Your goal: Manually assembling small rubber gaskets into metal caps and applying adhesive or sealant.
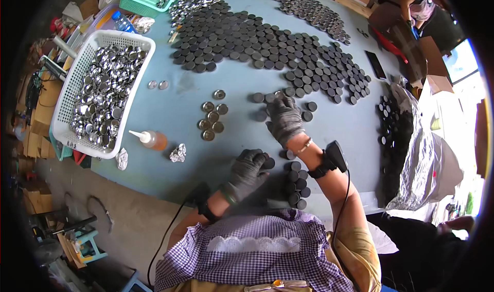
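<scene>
To the right of the white basket (92, 149), the gloved left hand (248, 172) curls narrowly, its fingertips around one black disc (268, 163). Farther right of the basket, the right hand (286, 120) bunches its fingers among loose black discs (258, 97); I cannot tell whether it grips one. Silver cups (212, 115) sit nearer the basket.
</scene>
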`<control>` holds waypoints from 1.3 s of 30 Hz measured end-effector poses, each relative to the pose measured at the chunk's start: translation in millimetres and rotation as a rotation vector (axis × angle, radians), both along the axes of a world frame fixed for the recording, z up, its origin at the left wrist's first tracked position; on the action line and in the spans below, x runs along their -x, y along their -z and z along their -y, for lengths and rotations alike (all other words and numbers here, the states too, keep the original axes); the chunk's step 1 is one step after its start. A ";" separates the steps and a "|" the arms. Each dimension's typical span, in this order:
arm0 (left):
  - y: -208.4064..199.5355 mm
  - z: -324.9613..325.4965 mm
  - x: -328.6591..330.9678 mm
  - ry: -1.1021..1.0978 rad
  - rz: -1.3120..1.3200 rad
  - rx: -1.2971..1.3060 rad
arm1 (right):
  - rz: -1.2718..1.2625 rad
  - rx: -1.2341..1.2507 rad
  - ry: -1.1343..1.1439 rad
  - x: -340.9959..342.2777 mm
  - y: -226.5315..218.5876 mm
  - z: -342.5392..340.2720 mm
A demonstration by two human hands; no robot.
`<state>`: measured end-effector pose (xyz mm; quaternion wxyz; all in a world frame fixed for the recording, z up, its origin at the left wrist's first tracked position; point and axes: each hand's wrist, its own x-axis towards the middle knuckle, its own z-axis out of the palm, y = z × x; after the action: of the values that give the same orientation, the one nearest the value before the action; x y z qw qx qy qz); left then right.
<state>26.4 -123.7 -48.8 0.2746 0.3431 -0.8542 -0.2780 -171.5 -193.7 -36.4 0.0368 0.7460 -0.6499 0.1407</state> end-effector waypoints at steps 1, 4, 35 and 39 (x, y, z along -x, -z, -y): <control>1.1 1.4 5.7 0.057 0.056 0.033 | 0.079 0.014 0.017 3.0 -8.2 -10.4; 5.4 3.4 15.3 0.113 0.109 0.027 | 0.298 -0.054 0.087 9.8 -14.7 -42.2; 2.3 21.0 -31.1 -0.192 -0.455 -0.198 | 1.564 -0.655 -0.040 -28.1 -11.3 -70.6; 10.5 24.5 -44.7 -0.321 -0.445 -0.154 | 1.544 -0.743 -0.190 -51.5 -7.2 -39.9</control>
<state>71.1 -148.2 -59.3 0.4690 0.4244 -0.6839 -0.3637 -119.9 -153.7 -29.2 -0.6737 0.4562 -0.4318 0.3892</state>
